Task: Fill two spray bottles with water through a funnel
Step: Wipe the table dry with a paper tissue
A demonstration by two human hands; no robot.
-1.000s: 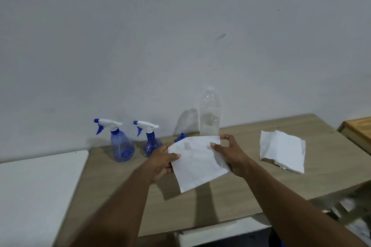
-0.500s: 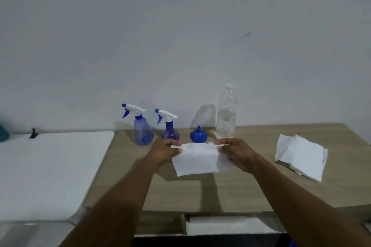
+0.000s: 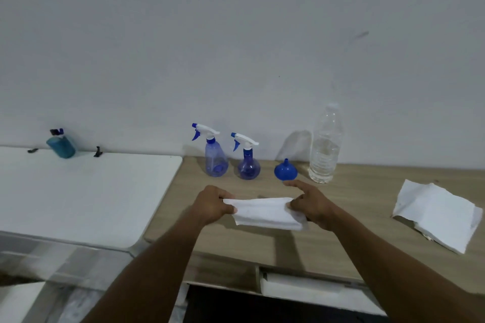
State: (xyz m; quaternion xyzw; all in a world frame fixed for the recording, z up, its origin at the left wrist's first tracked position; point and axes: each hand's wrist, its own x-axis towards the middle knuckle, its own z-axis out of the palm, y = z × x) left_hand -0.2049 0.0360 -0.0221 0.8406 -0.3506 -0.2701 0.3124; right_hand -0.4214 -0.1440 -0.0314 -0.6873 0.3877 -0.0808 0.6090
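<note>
Two blue spray bottles with white trigger heads stand against the wall: a taller one (image 3: 215, 158) and a rounder one (image 3: 248, 166) to its right. A blue funnel (image 3: 285, 170) rests mouth down beside them. A clear plastic water bottle (image 3: 325, 147), partly filled, stands to the funnel's right. My left hand (image 3: 214, 204) and my right hand (image 3: 312, 204) grip the two ends of a white paper towel (image 3: 265, 214), folded flat, just above the wooden table (image 3: 354, 191) in front of the bottles.
A second white paper towel (image 3: 438, 215) lies crumpled at the table's right. A white table (image 3: 78, 191) adjoins on the left, with a teal bottle (image 3: 61, 145) and small dark clips at its back edge. The wall runs close behind everything.
The towel, held up as an open sheet a second ago, has been folded into a narrow strip and lowered toward the table. The view has shifted left, showing the teal bottle.
</note>
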